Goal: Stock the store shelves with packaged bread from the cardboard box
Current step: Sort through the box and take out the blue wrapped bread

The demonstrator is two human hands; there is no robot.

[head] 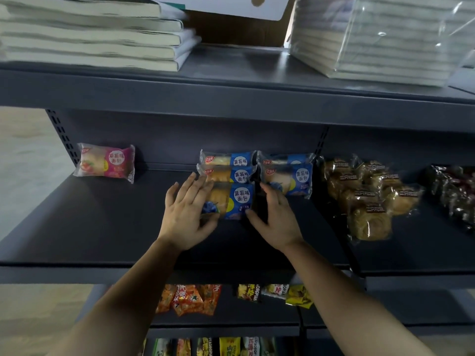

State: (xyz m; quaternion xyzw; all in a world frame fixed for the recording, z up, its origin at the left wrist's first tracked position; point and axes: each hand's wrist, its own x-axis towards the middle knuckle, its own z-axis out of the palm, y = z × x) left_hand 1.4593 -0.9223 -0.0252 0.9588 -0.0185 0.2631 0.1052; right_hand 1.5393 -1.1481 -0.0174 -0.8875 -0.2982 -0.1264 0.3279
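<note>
As left hand [186, 211] and right hand [276, 217] flank it, glossy bread packet [235, 201]

A shop: grey metal shelving [102, 222] with slotted uprights [61, 132], wrapped bread packets [295, 176] just beyond the fingers [191, 182], snack packets [190, 300] on the tier below them, stacked books [90, 34] above.

Matt dark-grey metal shelf [102, 222]; glossy clear-and-blue plastic bread wrappers [231, 201]; paper-edged book stacks [90, 34]; shiny crinkled film [401, 34] over the right-hand stack.
</note>
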